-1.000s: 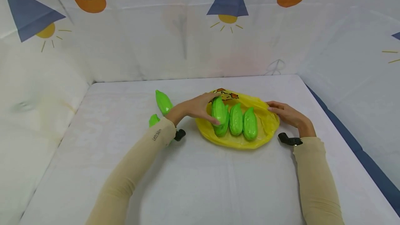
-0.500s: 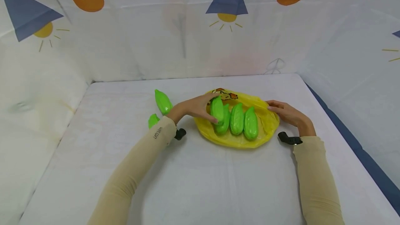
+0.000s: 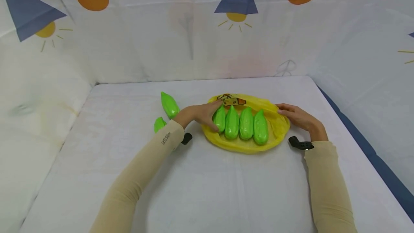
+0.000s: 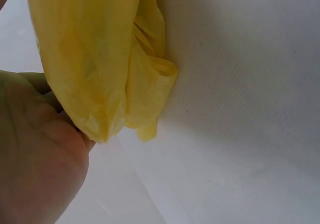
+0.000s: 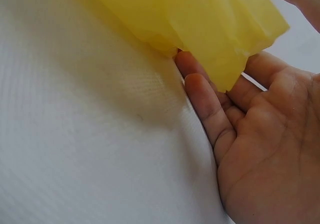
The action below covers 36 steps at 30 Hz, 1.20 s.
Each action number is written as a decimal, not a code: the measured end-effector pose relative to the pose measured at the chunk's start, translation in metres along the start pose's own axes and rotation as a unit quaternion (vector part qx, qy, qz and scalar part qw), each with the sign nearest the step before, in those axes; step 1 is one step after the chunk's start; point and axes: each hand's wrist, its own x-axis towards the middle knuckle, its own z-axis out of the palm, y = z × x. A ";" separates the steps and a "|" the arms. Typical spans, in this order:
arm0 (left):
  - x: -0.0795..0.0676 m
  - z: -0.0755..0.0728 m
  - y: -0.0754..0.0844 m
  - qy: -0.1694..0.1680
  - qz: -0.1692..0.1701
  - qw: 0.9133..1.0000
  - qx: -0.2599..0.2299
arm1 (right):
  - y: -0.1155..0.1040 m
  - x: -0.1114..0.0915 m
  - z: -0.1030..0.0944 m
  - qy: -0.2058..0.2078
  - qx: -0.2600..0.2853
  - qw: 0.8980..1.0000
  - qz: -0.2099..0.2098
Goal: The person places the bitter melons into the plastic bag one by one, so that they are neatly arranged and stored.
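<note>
A yellow plastic bag [image 3: 242, 148] lies spread like a shallow dish, with several glossy green gourd-like vegetables [image 3: 247, 123] side by side in it. My left hand [image 3: 201, 113] reaches in from the left and holds the leftmost green gourd-like vegetable [image 3: 220, 119] between thumb and fingers. Part of that piece is hidden by the hand. At the bag's right rim, my right hand [image 3: 299, 118] grips the yellow plastic. In the right wrist view, bag film [image 5: 220, 39] hangs between the thumb and the curled fingers [image 5: 202, 94].
Two more green gourd-like vegetables lie left of the bag: one in full view [image 3: 169, 104], another partly behind the left sleeve [image 3: 159, 124]. A white cloth covers the table [image 3: 226, 190], and a patterned white curtain [image 3: 145, 46] stands behind it. Each wrist wears a black camera.
My left hand has lowered its green vegetable leftward, from overlapping the neighbouring piece to beside it in the row. The bag's left rim has shifted a little. My right hand stays put.
</note>
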 end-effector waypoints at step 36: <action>-0.080 0.021 -0.012 0.137 0.046 0.988 -0.051 | 0.002 -0.001 0.000 0.005 -0.008 1.000 -0.005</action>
